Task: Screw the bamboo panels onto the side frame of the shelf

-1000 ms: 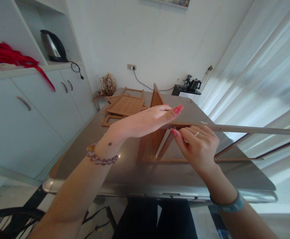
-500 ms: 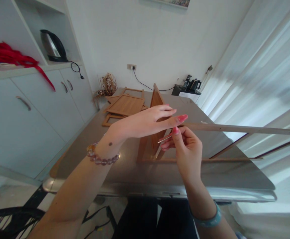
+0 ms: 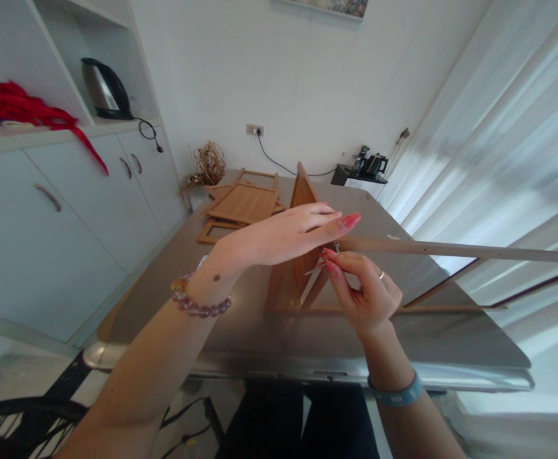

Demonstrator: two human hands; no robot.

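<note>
Your right hand (image 3: 365,293) is closed in a pinch. Thumb and forefinger tips press together on a thin metal tool (image 3: 317,269), and the other fingers curl in loosely behind them. The tool sits just right of the upright panel (image 3: 304,188), with its tip angled up toward a small screw (image 3: 336,247). I cannot tell whether the tip is actually seated in the screw.

Your left hand (image 3: 288,236) is spread flat, fingers straight and close together, palm down. It lies across the top edge of the panel, and its fingertips reach onto the near end of the rail (image 3: 451,248). Your thumb is hidden, so I cannot tell whether it clamps from below.

The rail meets the panel at the screw and runs level away to the right of it, held above the table (image 3: 187,280). Low frame bars (image 3: 432,308) lie on the table from the foot of the panel out to the right.

Behind the panel and to its left, a stack (image 3: 243,203) of flat wooden pieces rests on the table. Far left of the panel, a kettle (image 3: 104,89) stands on a shelf.
</note>
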